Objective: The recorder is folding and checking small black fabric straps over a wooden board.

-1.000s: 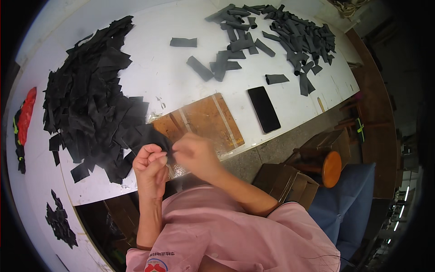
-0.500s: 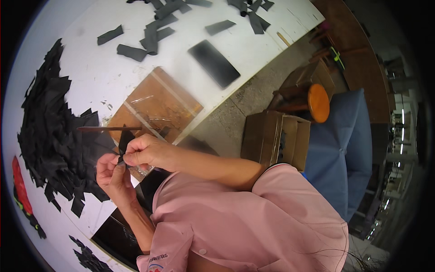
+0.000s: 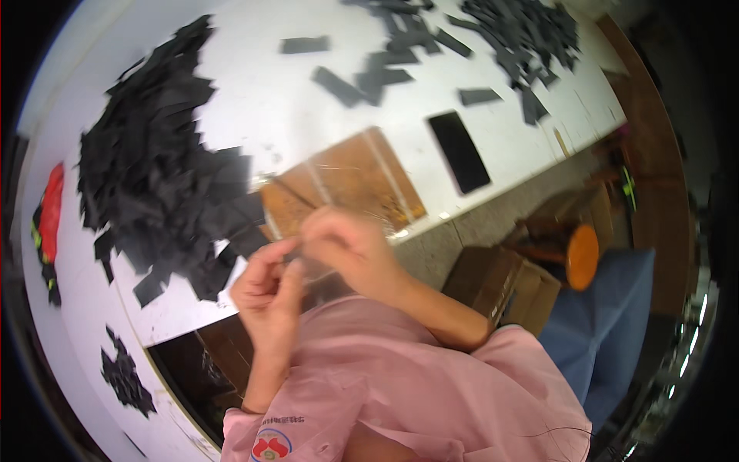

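Observation:
My left hand (image 3: 269,289) is closed, its thumb and forefinger pinching a small dark fabric piece (image 3: 292,259) that is mostly hidden by the fingers. My right hand (image 3: 350,250) is close beside it, fingers curled and blurred by motion. From its knuckles a thin brown stick (image 3: 295,192) juts out over the brown board (image 3: 350,165); its grip end is hidden. The board lies at the table's near edge, with clear tape bands across it. Left of my hands spreads a big heap of black fabric pieces (image 3: 154,177).
On the white table (image 3: 254,77) lie a black phone (image 3: 459,152), scattered dark strips (image 3: 336,86) and a second heap (image 3: 523,35) at the far right. A small black pile (image 3: 125,373) and a red bundle (image 3: 51,212) are at left. Cardboard box (image 3: 500,285) and orange stool (image 3: 583,256) stand right.
The view has shifted, so the table sits further right. My right hand has moved slightly up from the left hand, and the stick has turned with it. The black strip shows less between my fingers.

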The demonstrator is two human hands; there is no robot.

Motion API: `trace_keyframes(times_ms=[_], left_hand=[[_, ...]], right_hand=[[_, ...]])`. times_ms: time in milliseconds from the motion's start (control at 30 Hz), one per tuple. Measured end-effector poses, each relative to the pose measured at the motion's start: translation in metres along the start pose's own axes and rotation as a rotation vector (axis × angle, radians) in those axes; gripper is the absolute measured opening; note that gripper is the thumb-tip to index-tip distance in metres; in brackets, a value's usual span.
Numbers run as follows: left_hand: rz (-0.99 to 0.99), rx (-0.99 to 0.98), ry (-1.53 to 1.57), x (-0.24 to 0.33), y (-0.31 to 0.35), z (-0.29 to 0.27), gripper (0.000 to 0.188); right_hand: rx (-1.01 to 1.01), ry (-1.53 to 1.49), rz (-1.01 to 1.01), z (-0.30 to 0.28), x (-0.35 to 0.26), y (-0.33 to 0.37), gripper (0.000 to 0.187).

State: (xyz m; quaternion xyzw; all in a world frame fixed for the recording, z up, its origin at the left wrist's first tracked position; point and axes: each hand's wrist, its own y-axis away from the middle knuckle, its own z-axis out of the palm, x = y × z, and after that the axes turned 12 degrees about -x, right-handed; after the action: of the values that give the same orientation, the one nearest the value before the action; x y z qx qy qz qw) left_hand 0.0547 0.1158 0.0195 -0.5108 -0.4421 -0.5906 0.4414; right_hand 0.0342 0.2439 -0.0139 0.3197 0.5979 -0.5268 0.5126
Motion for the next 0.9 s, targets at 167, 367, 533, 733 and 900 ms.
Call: trace_keyframes(times_ms=[167,367,533,733,900], left_hand=[[0.384,0.166,-0.235,0.011,-0.01,0.007,0.01],[0.135,-0.044,0.517,0.056,-0.042,-0.004,0.006],[-0.112,-0.584,1.559,0.031,-0.06,-0.022,0.017],[-0.254,-0.263,1.491,0.012,-0.062,-0.022,0.029],[-0.22,-0.386,2.0,0.035,-0.081,-0.02,0.032]], right_hand=[[-0.031,0.305,-0.133,0.003,-0.043,-0.022,0.005],[-0.118,0.124,0.011,-0.018,-0.07,-0.059,0.007],[-0.31,-0.432,0.411,-0.035,-0.05,-0.077,0.016],[-0.288,-0.544,0.486,-0.034,-0.015,-0.069,0.021],[-0.349,-0.334,0.384,-0.033,-0.037,-0.097,0.024]])
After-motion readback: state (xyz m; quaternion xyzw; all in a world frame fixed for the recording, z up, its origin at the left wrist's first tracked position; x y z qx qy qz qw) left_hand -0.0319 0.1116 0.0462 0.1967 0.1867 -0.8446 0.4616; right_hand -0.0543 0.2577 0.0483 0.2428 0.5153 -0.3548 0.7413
